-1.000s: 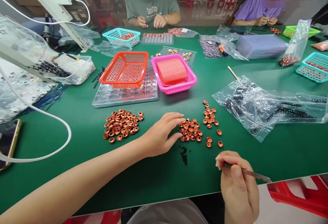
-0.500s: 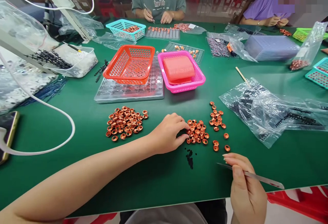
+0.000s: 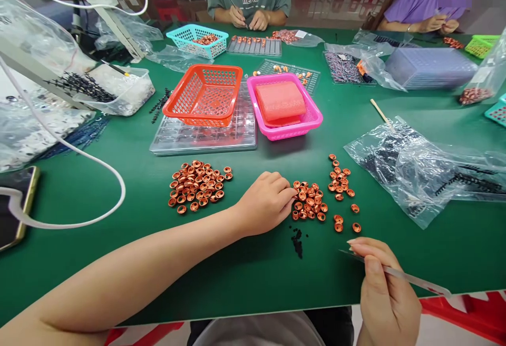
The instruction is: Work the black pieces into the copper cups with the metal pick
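On the green tabletop (image 3: pixel 253 277), from the left: one heap of copper-coloured cups (image 3: pixel 197 181); the left hand (image 3: pixel 266 203), fingers drawn narrow at the near heap's edge, though whether they pinch a piece is hard to tell; the middle heap (image 3: pixel 310 201), with black bits (image 3: pixel 297 244) just below it. Next, a looser scatter of cups (image 3: pixel 339 196), then the right hand (image 3: pixel 389 290), closed around slim metal tweezers (image 3: pixel 419 281), tips pointing left; handling is best served by a light pinch on one outer piece, neighbours undisturbed, and a steady tweezer grip.
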Action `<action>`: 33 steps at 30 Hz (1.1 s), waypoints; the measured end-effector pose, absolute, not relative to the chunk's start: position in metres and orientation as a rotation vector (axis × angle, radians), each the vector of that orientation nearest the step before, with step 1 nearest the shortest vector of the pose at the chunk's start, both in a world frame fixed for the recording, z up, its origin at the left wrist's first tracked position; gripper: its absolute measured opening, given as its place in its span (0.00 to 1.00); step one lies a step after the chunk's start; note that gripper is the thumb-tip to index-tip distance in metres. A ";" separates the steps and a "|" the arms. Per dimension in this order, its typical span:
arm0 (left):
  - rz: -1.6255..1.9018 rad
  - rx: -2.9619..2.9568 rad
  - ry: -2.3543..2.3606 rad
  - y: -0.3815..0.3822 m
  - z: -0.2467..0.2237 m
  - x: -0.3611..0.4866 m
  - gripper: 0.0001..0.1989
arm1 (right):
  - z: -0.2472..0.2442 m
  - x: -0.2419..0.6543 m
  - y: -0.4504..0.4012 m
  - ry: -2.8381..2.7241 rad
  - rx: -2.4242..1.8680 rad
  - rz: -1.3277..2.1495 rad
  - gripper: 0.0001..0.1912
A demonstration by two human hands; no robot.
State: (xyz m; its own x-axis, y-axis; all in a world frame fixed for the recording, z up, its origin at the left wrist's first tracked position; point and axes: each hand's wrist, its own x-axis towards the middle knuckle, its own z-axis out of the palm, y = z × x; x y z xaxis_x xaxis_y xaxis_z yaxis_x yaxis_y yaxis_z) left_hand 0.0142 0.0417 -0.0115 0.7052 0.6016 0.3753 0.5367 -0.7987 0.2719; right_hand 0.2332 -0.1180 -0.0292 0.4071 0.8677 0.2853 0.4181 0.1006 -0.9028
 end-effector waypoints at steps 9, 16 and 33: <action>0.451 2.751 1.008 0.028 0.015 -0.008 0.11 | -0.029 0.234 -0.116 -1.182 -1.494 0.520 0.11; 0.276 2.674 0.983 0.000 0.017 -0.027 0.10 | -0.024 0.232 -0.116 -1.143 -1.522 0.454 0.12; 0.299 2.320 0.911 0.002 0.014 -0.037 0.11 | -0.027 0.213 -0.113 -1.149 -1.495 0.666 0.10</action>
State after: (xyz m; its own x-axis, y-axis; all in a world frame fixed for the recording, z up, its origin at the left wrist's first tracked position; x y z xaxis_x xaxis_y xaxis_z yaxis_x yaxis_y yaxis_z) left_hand -0.0368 0.0018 0.0140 0.7363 0.6764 -0.0155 0.5361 -0.5693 0.6233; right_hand 0.2128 -0.1125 -0.0269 0.3756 0.9111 0.1697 0.3050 0.0513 -0.9510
